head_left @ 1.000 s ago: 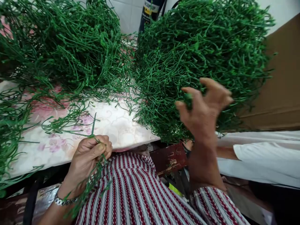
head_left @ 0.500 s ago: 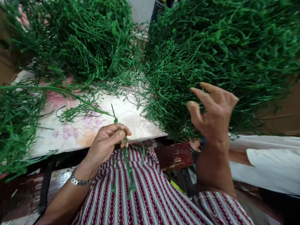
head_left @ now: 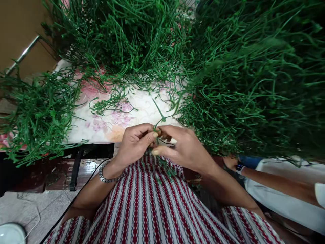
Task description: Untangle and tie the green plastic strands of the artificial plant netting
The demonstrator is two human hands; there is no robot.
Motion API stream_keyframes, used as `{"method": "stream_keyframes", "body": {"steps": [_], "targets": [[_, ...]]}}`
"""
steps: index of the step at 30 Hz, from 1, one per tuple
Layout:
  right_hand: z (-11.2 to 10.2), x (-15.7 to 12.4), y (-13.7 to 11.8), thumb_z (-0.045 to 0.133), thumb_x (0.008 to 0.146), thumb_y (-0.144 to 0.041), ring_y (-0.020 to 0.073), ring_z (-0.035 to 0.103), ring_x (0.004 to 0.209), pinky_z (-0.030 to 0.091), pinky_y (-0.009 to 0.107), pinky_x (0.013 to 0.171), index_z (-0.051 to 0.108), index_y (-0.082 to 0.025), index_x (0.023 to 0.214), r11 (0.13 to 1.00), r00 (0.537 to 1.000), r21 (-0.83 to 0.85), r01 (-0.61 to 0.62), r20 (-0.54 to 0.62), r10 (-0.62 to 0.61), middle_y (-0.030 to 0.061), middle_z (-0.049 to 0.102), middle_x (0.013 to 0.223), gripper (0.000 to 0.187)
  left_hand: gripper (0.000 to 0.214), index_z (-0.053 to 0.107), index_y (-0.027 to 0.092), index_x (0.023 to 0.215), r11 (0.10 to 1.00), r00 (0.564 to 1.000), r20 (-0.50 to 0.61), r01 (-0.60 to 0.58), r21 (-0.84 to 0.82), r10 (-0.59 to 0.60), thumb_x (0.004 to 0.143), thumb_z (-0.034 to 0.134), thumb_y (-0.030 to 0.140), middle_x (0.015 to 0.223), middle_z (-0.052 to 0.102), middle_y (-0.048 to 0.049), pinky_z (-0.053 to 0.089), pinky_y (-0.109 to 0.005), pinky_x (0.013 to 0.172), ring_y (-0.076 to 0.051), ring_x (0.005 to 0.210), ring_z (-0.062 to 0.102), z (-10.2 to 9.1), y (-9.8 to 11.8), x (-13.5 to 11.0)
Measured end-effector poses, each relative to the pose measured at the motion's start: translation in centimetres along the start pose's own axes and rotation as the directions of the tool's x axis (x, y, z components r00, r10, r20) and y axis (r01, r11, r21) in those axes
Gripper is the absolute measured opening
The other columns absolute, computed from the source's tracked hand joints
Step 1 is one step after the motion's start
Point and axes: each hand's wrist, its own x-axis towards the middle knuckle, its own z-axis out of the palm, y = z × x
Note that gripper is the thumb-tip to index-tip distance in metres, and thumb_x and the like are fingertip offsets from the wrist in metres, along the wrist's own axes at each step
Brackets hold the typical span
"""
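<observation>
In the head view, a thin green branched stem [head_left: 159, 110], plant-like and perhaps plastic, rises above my fingers, its lower sprigs hanging blurred over my striped clothing. My left hand [head_left: 137, 144] pinches it between thumb and forefinger. From the other side, my right hand [head_left: 184, 145] meets the left fingertips, its fingers curled around the same stem. The exact grip point is partly hidden by the fingers. A long blurred strand [head_left: 215, 64] sweeps toward the upper right.
Large heaps of green stems stand at the back [head_left: 122, 37] and right [head_left: 254, 101]. A smaller pile [head_left: 43, 115] lies left on the flowered tablecloth [head_left: 101, 130]. Another person's forearm [head_left: 276, 181] with a watch is at lower right. A metal bar [head_left: 25, 51] shows upper left.
My right hand has come from the right heap to join my left hand at the stem. The long strand has swung from the left side to the upper right. The view has shifted.
</observation>
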Motion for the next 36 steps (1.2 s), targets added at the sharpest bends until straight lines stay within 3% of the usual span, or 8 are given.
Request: {"method": "stream_keyframes", "body": {"steps": [3,6,9,12,16,21,32,36], "targets": [[1.7,0.4,0.0,0.052,0.083,-0.032,0.0076,0.047,0.052,0.033,0.021,0.05,0.053,-0.015,0.075,0.995,0.997,0.072,-0.071,0.038,0.068,-0.0025,0.054,0.06,0.019,0.012,0.06,0.014,0.064,0.997,0.997,-0.046,-0.057,0.049,0.059,0.074,0.063,0.02,0.059,0.051,0.0016,0.038,-0.017,0.048,-0.007,0.053,0.046,0.0,0.2,-0.5],[2.4,0.1,0.2,0.047,0.086,-0.026,0.0076,0.05,0.059,0.036,0.02,0.056,0.053,-0.016,0.079,0.978,0.998,0.199,-0.066,0.036,0.06,-0.0018,0.056,0.066,0.014,0.01,0.062,0.015,0.066,0.992,0.984,-0.13,-0.12,0.039,0.124,0.075,0.062,0.02,0.066,0.053,0.0001,0.038,-0.017,0.047,-0.008,0.057,0.048,0.0,-0.2,-0.5],[2.8,0.0,0.4,0.043,0.088,-0.023,0.0088,0.054,0.069,0.04,0.021,0.066,0.054,-0.016,0.085,0.937,0.996,0.343,-0.071,0.076,0.048,0.0003,0.059,0.076,0.014,0.005,0.065,0.016,0.069,0.984,0.972,-0.185,-0.163,-0.076,0.147,0.073,0.064,0.02,0.076,0.054,-0.0015,0.04,-0.018,0.046,-0.007,0.058,0.051,0.0,-0.6,-0.2],[3.3,0.2,0.8,0.042,0.089,-0.025,0.0091,0.055,0.071,0.043,0.021,0.068,0.053,-0.015,0.083,0.859,0.995,0.506,-0.082,0.096,0.038,0.0019,0.059,0.077,0.016,0.008,0.066,0.014,0.073,0.956,0.994,-0.098,-0.079,-0.284,0.053,0.075,0.061,0.021,0.08,0.057,-0.0024,0.039,-0.02,0.043,-0.005,0.046,0.047,-0.1,-0.6,0.0],[3.9,0.5,1.2,0.042,0.089,-0.026,0.0073,0.052,0.063,0.043,0.019,0.06,0.051,-0.013,0.077,0.752,0.992,0.657,-0.063,0.123,-0.024,0.0006,0.056,0.068,0.021,0.013,0.062,0.014,0.07,0.845,0.994,0.051,0.106,-0.524,-0.093,0.076,0.06,0.026,0.07,0.06,-0.001,0.037,-0.019,0.04,-0.004,0.038,0.043,-0.5,-0.4,-0.1],[3.8,0.7,1.8,0.042,0.09,-0.03,0.0056,0.049,0.059,0.039,0.017,0.057,0.055,-0.013,0.075,0.781,0.964,0.622,0.051,0.173,-0.2,-0.0011,0.053,0.064,0.026,0.02,0.055,0.012,0.059,0.749,0.961,0.162,0.275,-0.602,-0.223,0.072,0.062,0.026,0.054,0.055,0.0017,0.032,-0.016,0.035,-0.002,0.031,0.036,-0.9,-0.3,-0.3],[3.3,1.2,2.8,0.038,0.091,-0.032,0.0088,0.051,0.066,0.04,0.022,0.064,0.059,-0.011,0.078,0.822,0.848,0.529,0.209,0.322,-0.422,0.0037,0.055,0.071,0.033,0.024,0.053,0.011,0.055,0.725,0.916,0.26,0.402,-0.559,-0.307,0.068,0.066,0.027,0.047,0.048,0.0012,0.018,-0.016,0.031,-0.002,0.032,0.034,-1.1,-0.3,-0.9],[2.7,1.0,2.3,0.037,0.09,-0.028,0.009,0.05,0.066,0.041,0.022,0.066,0.059,-0.015,0.072,0.759,0.763,0.587,0.282,0.342,-0.548,0.0018,0.056,0.066,0.031,0.025,0.053,0.013,0.054,0.731,0.917,0.243,0.4,-0.553,-0.317,0.066,0.068,0.029,0.038,0.03,0.0073,0.022,-0.017,0.033,-0.002,0.029,0.025,-1.6,-0.3,-0.5]]}}
